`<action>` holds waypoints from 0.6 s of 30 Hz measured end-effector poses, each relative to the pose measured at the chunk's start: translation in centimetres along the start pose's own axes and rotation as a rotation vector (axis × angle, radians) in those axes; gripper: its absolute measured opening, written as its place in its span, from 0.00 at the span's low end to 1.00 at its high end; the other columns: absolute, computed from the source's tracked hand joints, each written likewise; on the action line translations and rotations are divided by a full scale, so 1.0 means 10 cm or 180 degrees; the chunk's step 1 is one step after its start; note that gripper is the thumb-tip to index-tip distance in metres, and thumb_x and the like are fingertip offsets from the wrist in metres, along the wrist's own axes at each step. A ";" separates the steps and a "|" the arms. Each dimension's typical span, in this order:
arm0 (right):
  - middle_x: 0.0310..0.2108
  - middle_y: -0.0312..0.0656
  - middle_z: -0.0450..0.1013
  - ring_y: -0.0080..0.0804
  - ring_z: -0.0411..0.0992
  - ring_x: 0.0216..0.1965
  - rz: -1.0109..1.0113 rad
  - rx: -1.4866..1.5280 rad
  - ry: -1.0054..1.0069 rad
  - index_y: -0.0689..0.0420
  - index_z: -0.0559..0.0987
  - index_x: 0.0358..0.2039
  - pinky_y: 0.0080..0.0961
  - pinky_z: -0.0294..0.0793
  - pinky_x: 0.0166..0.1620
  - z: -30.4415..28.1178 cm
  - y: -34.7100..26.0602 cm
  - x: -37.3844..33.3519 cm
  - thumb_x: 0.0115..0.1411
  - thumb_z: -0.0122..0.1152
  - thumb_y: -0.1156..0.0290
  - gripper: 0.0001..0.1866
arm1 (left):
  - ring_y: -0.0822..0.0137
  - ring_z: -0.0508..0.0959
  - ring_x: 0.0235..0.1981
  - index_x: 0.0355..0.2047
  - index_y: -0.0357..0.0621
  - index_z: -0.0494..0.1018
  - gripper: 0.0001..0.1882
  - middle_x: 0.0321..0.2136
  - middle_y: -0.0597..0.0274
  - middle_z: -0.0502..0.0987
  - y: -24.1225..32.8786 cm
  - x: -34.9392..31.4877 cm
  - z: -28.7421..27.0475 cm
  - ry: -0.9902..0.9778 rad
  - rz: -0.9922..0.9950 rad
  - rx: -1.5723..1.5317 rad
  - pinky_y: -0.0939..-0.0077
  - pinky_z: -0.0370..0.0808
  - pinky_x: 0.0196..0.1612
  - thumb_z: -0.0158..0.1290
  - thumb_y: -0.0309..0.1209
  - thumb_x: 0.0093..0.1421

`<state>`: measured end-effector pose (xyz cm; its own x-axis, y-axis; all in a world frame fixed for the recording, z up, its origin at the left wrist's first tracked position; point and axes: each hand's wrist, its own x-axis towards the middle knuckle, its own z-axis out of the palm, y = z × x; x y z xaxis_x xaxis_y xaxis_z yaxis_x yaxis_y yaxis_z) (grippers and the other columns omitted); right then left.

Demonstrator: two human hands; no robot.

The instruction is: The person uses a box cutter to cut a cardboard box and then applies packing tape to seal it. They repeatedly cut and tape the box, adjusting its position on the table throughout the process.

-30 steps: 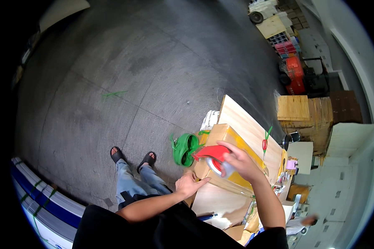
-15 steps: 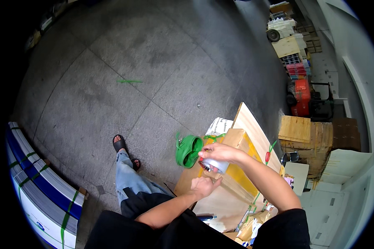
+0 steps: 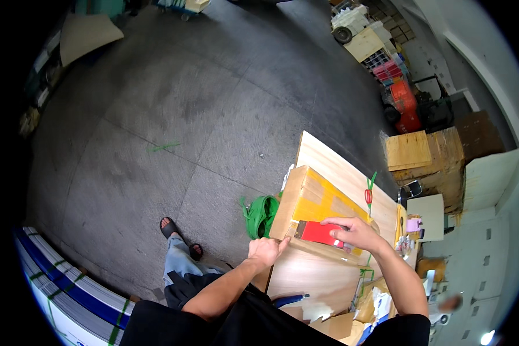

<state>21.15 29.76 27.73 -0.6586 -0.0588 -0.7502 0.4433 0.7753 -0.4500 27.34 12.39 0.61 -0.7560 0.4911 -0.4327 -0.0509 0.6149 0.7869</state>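
Observation:
A long cardboard box (image 3: 288,199) lies on a pale wooden tabletop (image 3: 320,274), its upper face largely covered by yellow tape (image 3: 320,193). My right hand (image 3: 356,232) grips a red tape dispenser (image 3: 319,232), lying along the box's top near its closer edge. The dispenser's front end is close to the box's left corner. At that corner my left hand (image 3: 264,251) presses one stretched finger to the edge. Its other fingers are curled, with nothing visible in them. Whether a strip of tape runs under that fingertip is too small to tell.
Green strapping (image 3: 262,216) is bundled left of the box. Red-handled scissors (image 3: 368,196) and a dark blue tool (image 3: 290,300) lie on the tabletop. Strapped flat panels (image 3: 75,288) are stacked at lower left. A red forklift (image 3: 402,106) stands far right.
My right hand has turned the tape dispenser and moved right, from above the box's left end onto its top. My left hand has shifted slightly left, its finger at the corner. The view has turned.

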 end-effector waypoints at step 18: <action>0.25 0.42 0.82 0.33 0.80 0.21 -0.0355 -0.1392 0.0152 0.45 0.84 0.58 0.32 0.82 0.32 -0.21 0.38 -0.19 0.68 0.56 0.51 0.23 | 0.43 0.68 0.67 0.58 0.37 0.73 0.31 0.59 0.42 0.71 0.41 -0.01 -0.52 0.1125 0.2073 0.1834 0.50 0.67 0.69 0.59 0.49 0.64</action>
<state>22.79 34.15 28.49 -0.7197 -0.1360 -0.6808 0.0761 0.9592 -0.2721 23.83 11.68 6.18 -0.6811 0.6884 0.2496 0.7116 0.5419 0.4471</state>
